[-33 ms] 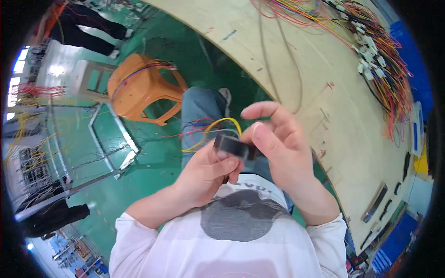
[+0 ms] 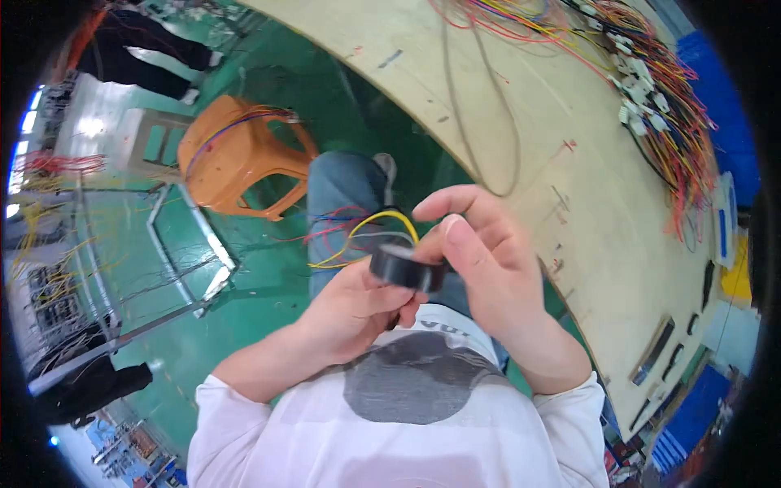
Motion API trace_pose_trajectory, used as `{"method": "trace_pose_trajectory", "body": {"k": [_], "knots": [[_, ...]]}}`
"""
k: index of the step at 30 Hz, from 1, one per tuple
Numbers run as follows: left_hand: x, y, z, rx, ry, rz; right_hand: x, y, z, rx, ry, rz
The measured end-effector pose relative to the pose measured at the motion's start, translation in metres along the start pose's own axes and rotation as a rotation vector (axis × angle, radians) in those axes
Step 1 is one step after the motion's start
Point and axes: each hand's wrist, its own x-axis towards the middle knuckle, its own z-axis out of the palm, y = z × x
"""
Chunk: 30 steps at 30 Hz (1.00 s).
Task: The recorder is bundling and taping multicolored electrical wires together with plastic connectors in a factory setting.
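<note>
A roll of black tape [image 2: 400,272] is tilted in front of my chest, its hollow core partly showing. My left hand [image 2: 358,302] is closed on the roll, with the thumb pressed along its lower side. Close beside its right end is my right hand [image 2: 492,256], index finger stretched out and apart from the thumb. Another fingertip of that hand reaches the roll's rim; its lower fingers are partly hidden. Yellow wires [image 2: 387,215] loop up behind the roll, with a grey wire and thin red and blue ones over my leg. Where they end is hidden behind my hands.
To the right curves a wooden table [image 2: 488,98], with bundled wires and white connectors [image 2: 639,89] at its far side. Dark tools [image 2: 655,351] lie near its right edge. An orange stool [image 2: 236,154] and a metal frame [image 2: 207,236] stand left. Another person's legs [image 2: 150,57] show far left.
The black tape roll has turned in my left hand, so more of its hollow core shows. My right index finger has lowered slightly. The whole view has shifted a little.
</note>
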Motion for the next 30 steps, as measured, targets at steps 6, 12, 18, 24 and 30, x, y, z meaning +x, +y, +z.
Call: {"method": "trace_pose_trajectory", "body": {"k": [6, 12, 18, 24, 30], "knots": [[0.015, 0.015, 0.017, -0.187, 0.006, -0.200, -0.030, 0.002, -0.019, -0.277, 0.099, -0.062], [0.018, 0.005, 0.008, 0.384, 0.073, 0.133, -0.039, 0.027, -0.026, -0.834, 0.201, -0.086], [0.017, 0.002, 0.001, 0.644, 0.072, 0.357, -0.027, 0.024, -0.023, -0.685, 0.018, 0.203], [0.005, 0.013, 0.010, 1.104, 0.031, 0.553, -0.020, 0.023, -0.034, -0.493, -0.175, 0.067], [-0.039, 0.031, 0.010, 0.476, 0.017, 0.318, -0.051, 0.016, -0.044, -0.495, -0.405, 0.078]]}}
